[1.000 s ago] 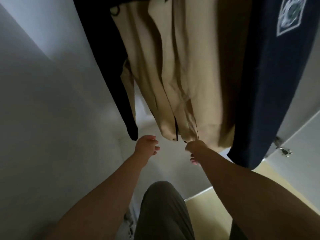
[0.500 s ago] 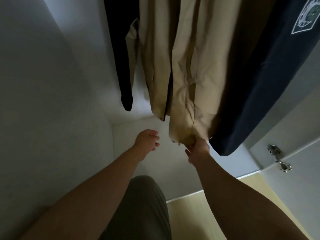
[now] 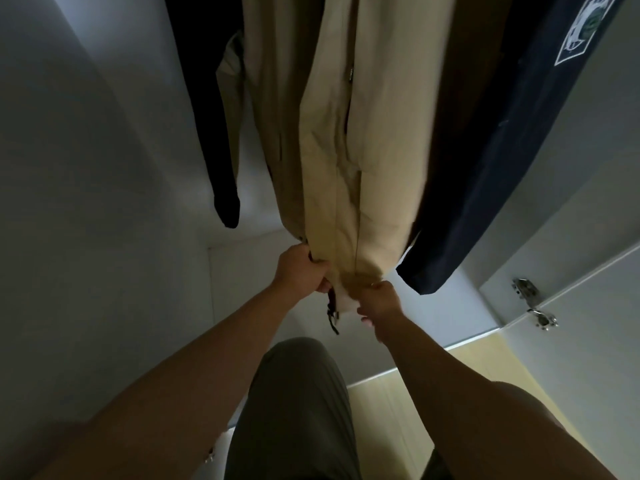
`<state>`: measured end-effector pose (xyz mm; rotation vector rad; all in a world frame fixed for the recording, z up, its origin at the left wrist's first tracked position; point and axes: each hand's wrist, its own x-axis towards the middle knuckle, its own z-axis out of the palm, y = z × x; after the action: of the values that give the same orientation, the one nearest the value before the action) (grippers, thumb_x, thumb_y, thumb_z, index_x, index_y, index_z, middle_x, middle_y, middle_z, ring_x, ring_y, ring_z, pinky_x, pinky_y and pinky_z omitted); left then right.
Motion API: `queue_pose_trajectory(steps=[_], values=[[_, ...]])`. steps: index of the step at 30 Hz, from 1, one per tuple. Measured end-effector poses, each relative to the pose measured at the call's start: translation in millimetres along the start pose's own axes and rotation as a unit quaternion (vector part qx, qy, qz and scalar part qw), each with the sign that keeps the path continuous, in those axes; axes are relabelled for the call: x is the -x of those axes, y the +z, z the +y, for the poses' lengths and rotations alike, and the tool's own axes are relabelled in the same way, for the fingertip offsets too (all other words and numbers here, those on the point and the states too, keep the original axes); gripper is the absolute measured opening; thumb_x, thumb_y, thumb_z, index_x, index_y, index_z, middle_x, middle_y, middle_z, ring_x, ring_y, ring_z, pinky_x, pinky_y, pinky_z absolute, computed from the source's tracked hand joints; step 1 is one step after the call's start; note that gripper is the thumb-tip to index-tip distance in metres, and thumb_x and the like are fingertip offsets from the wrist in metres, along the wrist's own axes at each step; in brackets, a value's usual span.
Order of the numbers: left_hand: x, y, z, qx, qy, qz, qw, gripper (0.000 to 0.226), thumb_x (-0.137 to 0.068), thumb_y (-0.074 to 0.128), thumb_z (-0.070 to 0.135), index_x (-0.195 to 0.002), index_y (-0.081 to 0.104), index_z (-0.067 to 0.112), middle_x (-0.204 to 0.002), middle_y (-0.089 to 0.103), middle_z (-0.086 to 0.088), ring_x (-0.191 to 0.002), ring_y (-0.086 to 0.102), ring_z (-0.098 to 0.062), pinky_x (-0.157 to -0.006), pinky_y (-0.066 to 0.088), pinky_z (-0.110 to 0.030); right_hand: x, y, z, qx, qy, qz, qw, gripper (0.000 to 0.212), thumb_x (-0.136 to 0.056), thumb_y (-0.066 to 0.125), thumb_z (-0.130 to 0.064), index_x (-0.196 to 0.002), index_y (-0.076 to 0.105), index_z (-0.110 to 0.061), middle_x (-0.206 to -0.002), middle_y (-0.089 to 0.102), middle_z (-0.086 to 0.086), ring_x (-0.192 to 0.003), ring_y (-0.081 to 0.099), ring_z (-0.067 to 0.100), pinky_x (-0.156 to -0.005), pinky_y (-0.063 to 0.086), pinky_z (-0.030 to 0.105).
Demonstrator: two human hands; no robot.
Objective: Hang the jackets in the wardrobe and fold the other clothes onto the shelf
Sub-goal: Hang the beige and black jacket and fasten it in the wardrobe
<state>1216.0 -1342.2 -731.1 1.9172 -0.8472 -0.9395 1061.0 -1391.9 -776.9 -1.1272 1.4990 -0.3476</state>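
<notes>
A black garment (image 3: 211,133) hung close on the left of the beige jacket (image 3: 346,161), and a navy garment (image 3: 512,174) with a white-edged patch (image 3: 585,32) crowded it on the right, its hem overlapping the jacket's lower right edge. All three hung inside the wardrobe (image 3: 86,202), whose smooth grey side wall closed in on the left. A metal hinge (image 3: 530,299) sat on the panel to the right, with pale yellow floor (image 3: 391,410) below it. The person's leg in olive trousers (image 3: 294,410) stood under the arms.

The jacket was of matte, slightly creased cloth that fell in long vertical folds with a seam running down the front. The left hand (image 3: 301,268) gripped the bottom hem at its left front edge, fingers curled tight round the cloth. The right hand (image 3: 379,303) pinched the hem just beside it, fingers bent. A short black strap (image 3: 333,315) dangled between the two hands.
</notes>
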Motion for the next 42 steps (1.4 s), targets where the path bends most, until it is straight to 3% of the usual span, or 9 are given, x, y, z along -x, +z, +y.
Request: queue_pose_trajectory(steps=[4,7,10,17,21,28,32,36,42], values=[[-3.7,4.8,18.2,0.173,-0.071,-0.046,0.981,0.031,-0.090,0.056,-0.009,-0.119,0.061,0.003,-0.104,0.069,-0.020,-0.078,0.075,-0.028,-0.064,0.060,-0.028,5.5,0.3,5.6,0.024,-0.075,-0.078,0.994,0.060,-0.071,0.077,-0.004,-0.125,0.054,-0.018,-0.118,0.058,0.005,-0.096,0.056,0.022,-0.063,0.042,0.024],[-4.0,8.1,27.7,0.190,-0.085,-0.073,0.975,0.032,-0.086,0.052,-0.014,-0.111,0.059,0.004,-0.112,0.063,-0.020,-0.090,0.072,-0.031,-0.066,0.060,-0.027,11.9,9.3,4.2,0.069,-0.140,-0.123,0.980,0.079,-0.073,0.086,-0.020,-0.137,0.040,-0.023,-0.122,0.052,-0.006,-0.109,0.053,0.016,-0.075,0.043,0.021],[-5.5,14.5,32.8,0.178,-0.103,-0.077,0.976,0.033,-0.078,0.047,-0.022,-0.097,0.061,0.001,-0.115,0.058,-0.015,-0.093,0.069,-0.035,-0.066,0.061,-0.027,11.7,10.4,-1.0,0.111,-0.172,-0.022,0.979,0.037,-0.089,0.072,-0.030,-0.121,0.055,-0.021,-0.102,0.062,-0.004,-0.097,0.061,0.019,-0.074,0.051,0.027],[-25.1,10.3,25.3,-0.110,0.035,-0.101,0.988,0.031,-0.084,0.077,0.021,-0.111,0.067,0.012,-0.105,0.069,-0.003,-0.097,0.065,-0.021,-0.081,0.055,-0.032,12.7,-19.7,-13.8,0.117,-0.150,-0.062,0.980,0.031,-0.101,0.050,-0.045,-0.083,0.061,-0.022,-0.075,0.059,-0.002,-0.073,0.057,0.016,-0.063,0.045,0.026],[-33.3,16.3,27.3,-0.023,0.044,-0.138,0.989,0.026,-0.095,0.065,0.032,-0.114,0.066,0.015,-0.111,0.068,0.000,-0.108,0.063,-0.020,-0.087,0.054,-0.034,10.2,-28.3,-12.2,0.033,-0.064,-0.120,0.990,0.015,-0.102,0.050,-0.039,-0.105,0.053,-0.025,-0.090,0.054,-0.002,-0.086,0.059,0.019,-0.086,0.056,0.039],[-48.3,26.3,35.6,0.024,0.046,-0.093,0.994,0.015,-0.099,0.052,0.019,-0.111,0.060,0.025,-0.115,0.066,-0.010,-0.099,0.065,-0.024,-0.086,0.059,-0.038,10.8,-14.4,-4.6,-0.093,0.105,-0.092,0.986,0.029,-0.099,0.044,-0.035,-0.105,0.051,-0.009,-0.098,0.061,0.017,-0.089,0.065,0.034,-0.079,0.054,0.040],[-44.4,22.6,44.8,0.046,0.040,-0.069,0.996,0.020,-0.083,0.053,0.047,-0.099,0.061,0.037,-0.110,0.065,-0.001,-0.106,0.061,-0.025,-0.098,0.051,-0.048,11.7,-10.3,-5.7,-0.176,0.128,-0.129,0.967,0.038,-0.091,0.053,-0.043,-0.113,0.047,-0.013,-0.099,0.067,0.018,-0.093,0.073,0.036,-0.070,0.052,0.036],[-43.4,21.7,48.0,0.030,0.054,-0.025,0.998,0.049,-0.072,0.052,0.075,-0.070,0.057,0.026,-0.071,0.059,0.004,-0.072,0.060,-0.017,-0.068,0.048,-0.033,7.8,-7.2,-4.3,-0.144,0.144,-0.159,0.966,0.055,-0.088,0.062,-0.062,-0.111,0.046,-0.015,-0.097,0.070,0.017,-0.079,0.076,0.028,-0.067,0.049,0.033],[-59.1,23.5,49.8,-0.019,0.092,-0.002,0.996,0.042,-0.096,0.057,0.050,-0.117,0.060,0.014,-0.111,0.065,-0.003,-0.103,0.062,-0.022,-0.092,0.052,-0.039,2.4,-7.0,1.4,-0.165,0.107,-0.132,0.972,0.032,-0.092,0.068,-0.024,-0.105,0.063,0.005,-0.076,0.070,0.016,-0.068,0.063,0.027,-0.064,0.046,0.034]])
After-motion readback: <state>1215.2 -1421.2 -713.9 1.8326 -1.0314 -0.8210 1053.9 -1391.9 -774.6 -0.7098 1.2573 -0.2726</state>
